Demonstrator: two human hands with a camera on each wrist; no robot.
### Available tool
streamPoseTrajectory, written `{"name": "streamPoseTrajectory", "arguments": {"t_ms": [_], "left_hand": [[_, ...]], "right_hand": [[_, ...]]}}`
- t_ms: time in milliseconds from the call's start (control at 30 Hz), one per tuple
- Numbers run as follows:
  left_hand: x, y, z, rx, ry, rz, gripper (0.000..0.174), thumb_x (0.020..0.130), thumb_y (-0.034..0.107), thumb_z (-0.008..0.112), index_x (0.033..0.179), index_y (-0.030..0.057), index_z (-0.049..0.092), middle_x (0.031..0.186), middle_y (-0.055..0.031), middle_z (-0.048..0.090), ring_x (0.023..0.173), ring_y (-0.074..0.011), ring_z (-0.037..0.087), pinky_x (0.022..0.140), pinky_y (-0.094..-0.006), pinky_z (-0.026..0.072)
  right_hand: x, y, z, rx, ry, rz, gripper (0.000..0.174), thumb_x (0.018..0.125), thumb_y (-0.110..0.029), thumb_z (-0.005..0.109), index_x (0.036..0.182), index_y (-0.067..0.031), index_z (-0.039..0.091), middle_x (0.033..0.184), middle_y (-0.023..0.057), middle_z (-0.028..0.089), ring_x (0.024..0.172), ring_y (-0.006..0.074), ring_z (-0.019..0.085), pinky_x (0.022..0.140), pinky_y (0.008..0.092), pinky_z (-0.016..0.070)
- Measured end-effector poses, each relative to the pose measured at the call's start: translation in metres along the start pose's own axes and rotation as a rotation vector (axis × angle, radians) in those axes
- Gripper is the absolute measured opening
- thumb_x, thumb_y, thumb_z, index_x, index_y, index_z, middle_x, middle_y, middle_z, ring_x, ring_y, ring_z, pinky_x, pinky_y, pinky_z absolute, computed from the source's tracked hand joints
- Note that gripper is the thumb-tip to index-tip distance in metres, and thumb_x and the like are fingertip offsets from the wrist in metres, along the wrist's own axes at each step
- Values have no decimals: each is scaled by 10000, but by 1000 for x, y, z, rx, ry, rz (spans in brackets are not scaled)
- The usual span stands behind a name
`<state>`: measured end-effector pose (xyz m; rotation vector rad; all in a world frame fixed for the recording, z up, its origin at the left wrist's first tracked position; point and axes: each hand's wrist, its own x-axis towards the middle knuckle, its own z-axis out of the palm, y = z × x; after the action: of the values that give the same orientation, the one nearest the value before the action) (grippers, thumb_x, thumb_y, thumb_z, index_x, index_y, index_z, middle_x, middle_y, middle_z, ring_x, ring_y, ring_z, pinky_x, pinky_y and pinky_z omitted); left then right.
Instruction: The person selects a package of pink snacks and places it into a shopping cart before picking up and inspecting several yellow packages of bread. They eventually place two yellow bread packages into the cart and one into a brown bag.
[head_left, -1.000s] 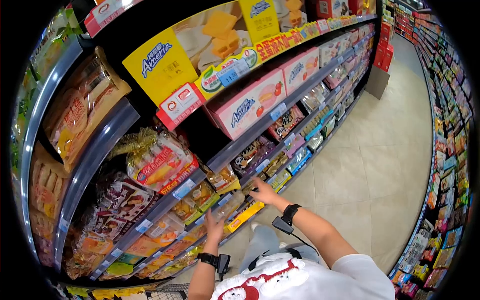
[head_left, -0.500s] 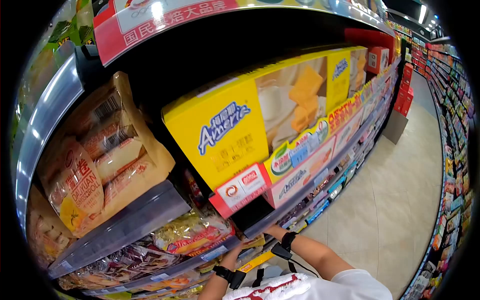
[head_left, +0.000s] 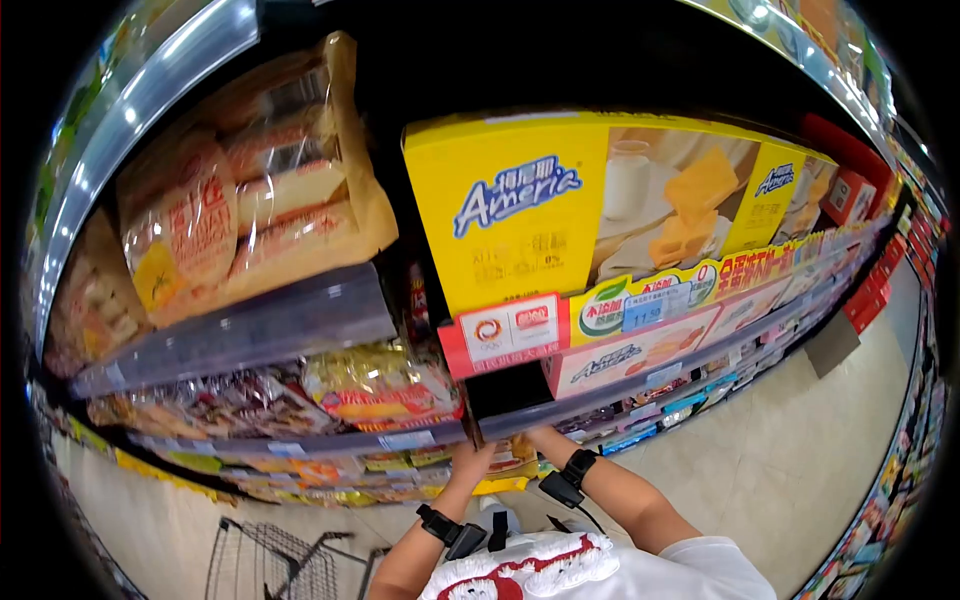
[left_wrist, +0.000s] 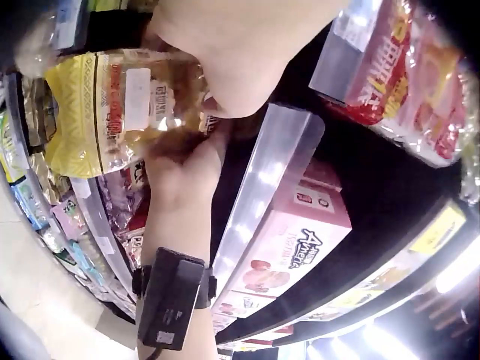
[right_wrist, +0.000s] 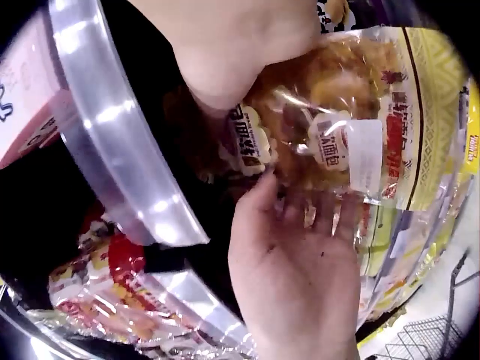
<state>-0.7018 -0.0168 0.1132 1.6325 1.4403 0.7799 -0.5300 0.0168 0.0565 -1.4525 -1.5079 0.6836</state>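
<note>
And there, just behind the left grip (head_left: 472, 460), a black band (head_left: 428, 515) circles the wrist, with a chunky black box (head_left: 465, 541) mounted on it! Matching kit behind the right grip (head_left: 542, 440): a second black band (head_left: 579, 465), then a slim, rectangular black case (left_wrist: 172, 296) bearing tiny pale lettering and a square code (left_wrist: 166, 337), a thin dark cable (left_wrist: 154, 352) running from its end. Further back from both grips, it's a short-sleeved white shirt (head_left: 675, 578), its front splashed with a fluffy red-and-white motif (head_left: 550, 568), a short black strap (head_left: 498, 530) beside that.
</note>
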Motion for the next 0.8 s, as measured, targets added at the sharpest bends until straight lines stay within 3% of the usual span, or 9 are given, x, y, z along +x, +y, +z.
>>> {"name": "streamPoseTrajectory", "arguments": {"t_ms": [67, 100, 133, 200, 267, 333, 433, 633, 800], "left_hand": [[-25, 30, 4, -70, 86, -21, 579, 701, 179, 596, 1218, 43, 374, 1119, -177, 495, 1042, -326, 468, 894, -349, 360], [-31, 23, 14, -160, 84, 60, 614, 706, 138, 585, 1250, 30, 322, 1124, -181, 480, 1045, -313, 462, 892, -342, 362], [-42, 17, 26, -168, 122, 67, 631, 706, 133, 583, 1261, 27, 301, 1129, -186, 472, 1047, -313, 459, 893, -347, 360], [-74, 31, 40, -177, 193, 72, 666, 707, 124, 579, 1283, 21, 259, 1139, -194, 457, 1051, -313, 452, 896, -355, 357], [-105, 15, 57, -114, 201, 9, 678, 706, 115, 574, 1290, 15, 244, 1143, -195, 452, 1060, -310, 449, 901, -354, 357], [-130, 20, 63, -188, 173, -73, 674, 704, 109, 569, 1288, 14, 247, 1147, -188, 453, 1065, -299, 448, 903, -346, 357], [-161, 23, 67, -343, 185, -109, 638, 683, 56, 551, 1263, 4, 290, 1144, -184, 461, 1070, -291, 450, 906, -342, 357], [-219, -21, 80, -326, 287, -145, 668, 687, 35, 563, 1287, 10, 270, 1166, -186, 447, 1074, -280, 457, 896, -332, 372], [-251, 4, 57, -234, 409, -127, 682, 689, 52, 579, 1294, 12, 265, 1135, -196, 468, 1066, -286, 467, 886, -336, 383]], "right_hand": [[-4, -2, 1, 175, 75, 41, 318, 710, -279, 627, 887, -19, 583, 902, 143, 595, 836, 268, 549, 764, 367, 425], [-9, -12, -5, 265, 74, 106, 318, 710, -282, 627, 883, -20, 584, 899, 145, 596, 833, 269, 550, 762, 369, 425], [-22, -21, -14, 438, 15, 280, 263, 711, -208, 654, 864, -8, 578, 879, 99, 598, 785, 200, 554, 707, 330, 442], [-41, -72, -52, 563, -148, 433, 376, 732, -127, 655, 1034, 21, 487, 926, 84, 574, 842, 152, 537, 744, 282, 444], [-70, -53, -47, 549, -101, 480, 408, 733, -143, 662, 1043, 35, 467, 949, 92, 566, 850, 157, 541, 739, 283, 445], [-98, -30, -41, 602, -211, 462, 444, 732, -162, 670, 1054, 37, 438, 967, 98, 553, 862, 160, 534, 738, 282, 444], [-127, -61, -54, 438, -286, 595, 425, 739, -173, 668, 1032, 24, 431, 959, 92, 545, 848, 149, 531, 729, 278, 445], [-175, -42, -25, 612, -331, 500, 502, 721, -219, 679, 1076, 28, 423, 985, 115, 548, 871, 183, 547, 747, 290, 443], [-190, -73, -20, 469, -349, 343, 587, 699, -210, 692, 1149, 24, 395, 1053, 134, 519, 956, 203, 519, 812, 302, 420]]}}
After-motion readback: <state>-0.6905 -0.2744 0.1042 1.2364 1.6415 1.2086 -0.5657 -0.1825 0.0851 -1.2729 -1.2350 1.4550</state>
